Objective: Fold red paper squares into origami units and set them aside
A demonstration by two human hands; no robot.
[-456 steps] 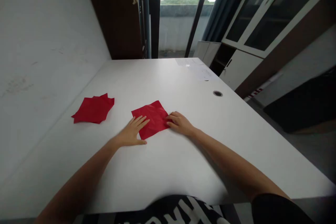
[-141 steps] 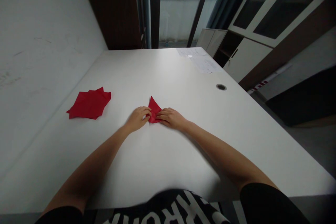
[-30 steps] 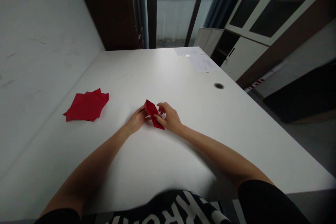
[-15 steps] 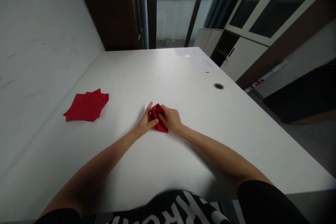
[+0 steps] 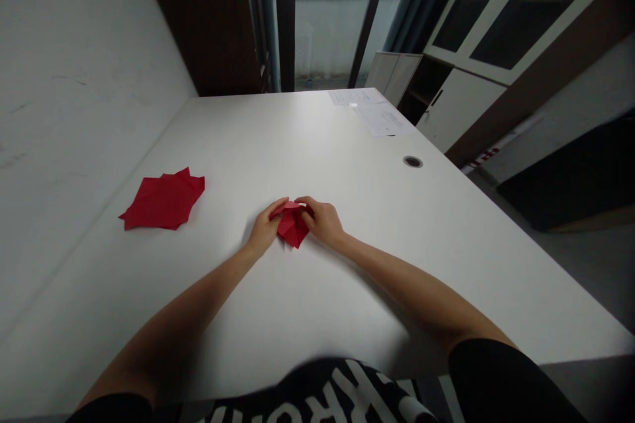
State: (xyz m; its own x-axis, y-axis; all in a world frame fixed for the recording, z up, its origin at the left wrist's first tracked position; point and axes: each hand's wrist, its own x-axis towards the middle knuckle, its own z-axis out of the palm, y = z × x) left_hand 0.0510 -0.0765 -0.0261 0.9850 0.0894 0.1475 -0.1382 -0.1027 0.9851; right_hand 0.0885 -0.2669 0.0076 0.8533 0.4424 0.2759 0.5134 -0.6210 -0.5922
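A folded piece of red paper (image 5: 294, 228) is between my two hands, over the middle of the white table. My left hand (image 5: 266, 225) grips its left side, thumb and fingers closed on the paper. On the right side, my right hand (image 5: 322, 219) pinches the upper edge, fingers curled over it. The paper's top flap looks lighter, and its lower corner points toward me. Parts of the paper are hidden behind my fingers. To the left lies a stack of red paper sheets (image 5: 163, 201), loosely overlapping, apart from both hands.
The white table (image 5: 278, 139) meets a wall (image 5: 74, 106) on the left. Printed sheets (image 5: 381, 119) lie at the far right corner, near a round cable hole (image 5: 413, 162). Beyond stand a glass door (image 5: 332, 26) and a white cabinet (image 5: 461, 109).
The red paper has turned and opened out, its top flap now raised. My left hand has shifted slightly left, and my right fingers have moved from inside the folds to the upper edge.
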